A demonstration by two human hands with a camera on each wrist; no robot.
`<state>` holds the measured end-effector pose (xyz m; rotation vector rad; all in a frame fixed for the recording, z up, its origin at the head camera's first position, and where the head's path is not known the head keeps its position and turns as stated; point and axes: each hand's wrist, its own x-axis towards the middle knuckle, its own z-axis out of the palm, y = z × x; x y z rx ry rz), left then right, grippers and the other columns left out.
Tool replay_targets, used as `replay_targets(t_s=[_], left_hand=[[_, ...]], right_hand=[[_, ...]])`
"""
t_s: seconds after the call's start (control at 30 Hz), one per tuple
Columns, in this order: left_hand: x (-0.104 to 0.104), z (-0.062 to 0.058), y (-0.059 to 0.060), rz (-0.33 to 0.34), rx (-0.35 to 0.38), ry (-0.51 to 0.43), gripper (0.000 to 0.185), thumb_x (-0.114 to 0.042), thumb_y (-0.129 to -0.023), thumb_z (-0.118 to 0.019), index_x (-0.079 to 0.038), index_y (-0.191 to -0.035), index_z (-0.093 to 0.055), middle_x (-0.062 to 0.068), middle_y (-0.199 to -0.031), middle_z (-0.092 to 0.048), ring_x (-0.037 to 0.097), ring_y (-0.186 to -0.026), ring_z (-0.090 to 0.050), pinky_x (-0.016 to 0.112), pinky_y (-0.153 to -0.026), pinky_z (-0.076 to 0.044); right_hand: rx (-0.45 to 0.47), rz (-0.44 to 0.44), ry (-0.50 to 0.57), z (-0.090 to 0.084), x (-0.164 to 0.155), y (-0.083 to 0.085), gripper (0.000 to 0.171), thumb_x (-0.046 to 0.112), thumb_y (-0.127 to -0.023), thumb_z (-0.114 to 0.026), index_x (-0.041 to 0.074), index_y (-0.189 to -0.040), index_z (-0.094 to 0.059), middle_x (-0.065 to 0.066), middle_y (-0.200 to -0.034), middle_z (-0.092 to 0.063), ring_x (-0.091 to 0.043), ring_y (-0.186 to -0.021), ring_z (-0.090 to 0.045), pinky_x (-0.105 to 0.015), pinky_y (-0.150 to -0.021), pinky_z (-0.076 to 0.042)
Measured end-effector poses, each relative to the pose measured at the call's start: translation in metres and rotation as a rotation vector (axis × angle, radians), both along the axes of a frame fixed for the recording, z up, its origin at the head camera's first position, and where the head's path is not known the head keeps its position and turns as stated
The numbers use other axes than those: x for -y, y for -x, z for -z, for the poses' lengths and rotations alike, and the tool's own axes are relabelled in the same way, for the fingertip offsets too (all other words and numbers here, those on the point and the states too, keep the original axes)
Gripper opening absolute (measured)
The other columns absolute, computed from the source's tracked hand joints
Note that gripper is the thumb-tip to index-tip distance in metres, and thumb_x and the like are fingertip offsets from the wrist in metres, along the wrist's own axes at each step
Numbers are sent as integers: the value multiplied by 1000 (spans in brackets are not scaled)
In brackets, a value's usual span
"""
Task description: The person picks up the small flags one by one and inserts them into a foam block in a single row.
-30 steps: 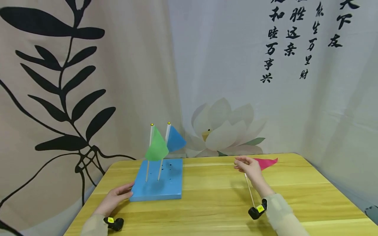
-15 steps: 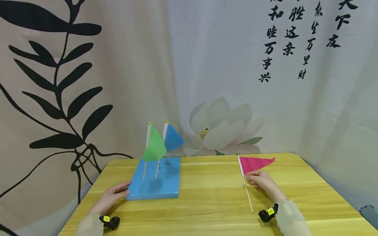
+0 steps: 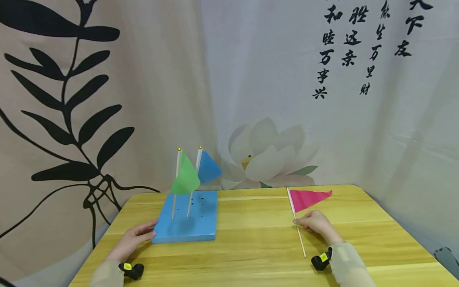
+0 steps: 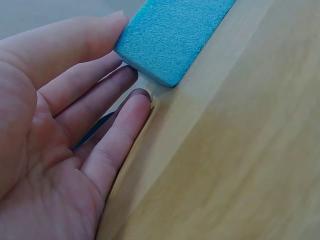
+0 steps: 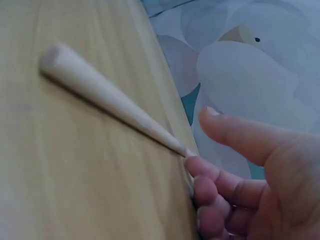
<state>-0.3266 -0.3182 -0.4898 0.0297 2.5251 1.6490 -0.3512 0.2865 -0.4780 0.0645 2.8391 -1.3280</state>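
A blue board lies on the table at the left. A green flag and a blue flag stand in it, leaning slightly. My left hand rests at the board's left edge, its fingers extended; in the left wrist view the thumb and fingertips meet the board's corner. A pink pennant flag on a thin wooden stick lies on the table at the right. My right hand is at the stick below the cloth. In the right wrist view a fingertip meets the stick, the thumb raised apart from it.
Small holes dot the board's top behind and right of the flag sticks. The wooden table ends at a printed curtain close behind. Both wrists wear small black cameras.
My right hand has come back and down from over the pink flag's cloth to its stick below. The left hand stays at the board, and the head view has shifted slightly.
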Motion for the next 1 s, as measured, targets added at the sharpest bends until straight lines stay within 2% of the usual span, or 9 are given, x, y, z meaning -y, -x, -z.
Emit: replay_targets(t_s=[0.2, 0.4, 0.73, 0.87, 1.0], left_hand=[[2, -1, 0, -3, 1, 18, 68, -39, -91, -67, -4, -145, -46, 21, -146, -42, 40, -131, -41, 55, -103, -37], [3, 0, 2, 3, -4, 7, 68, -38, -91, -67, -4, -145, -45, 21, -147, -41, 40, -132, -39, 56, -105, -34], [0, -1, 0, -1, 8, 8, 68, -38, -91, -67, -3, -145, -45, 22, -146, -42, 40, -132, -39, 56, -105, -35], [-1, -2, -2, 2, 9, 12, 68, -38, -92, -67, -2, -145, -44, 22, -147, -41, 40, -133, -39, 56, -105, -35], [-2, -3, -2, 4, 8, 6, 67, -37, -92, -66, -3, -145, -44, 22, -147, -41, 40, -133, -38, 55, -105, -35]], right_hand=[[-37, -78, -91, 4, 5, 0, 43, 32, -71, -84, 12, -51, -51, 8, -49, -29, -9, -48, -26, -23, -47, -25], [-39, -36, -128, 0, 9, -1, 41, 25, -68, -84, 13, -50, -50, 7, -49, -31, -10, -50, -28, -25, -50, -27], [-34, 3, -173, -2, 5, -3, 43, 21, -65, -76, 18, -47, -37, 9, -47, -25, -8, -45, -22, -22, -44, -20], [-32, 8, -193, -5, 4, -6, 43, 22, -67, -74, 19, -47, -37, 9, -45, -26, -8, -43, -23, -22, -43, -21], [-12, 32, -149, -9, 2, -9, 36, 20, -73, -72, 15, -49, -46, 5, -45, -40, -10, -42, -37, -23, -40, -34]])
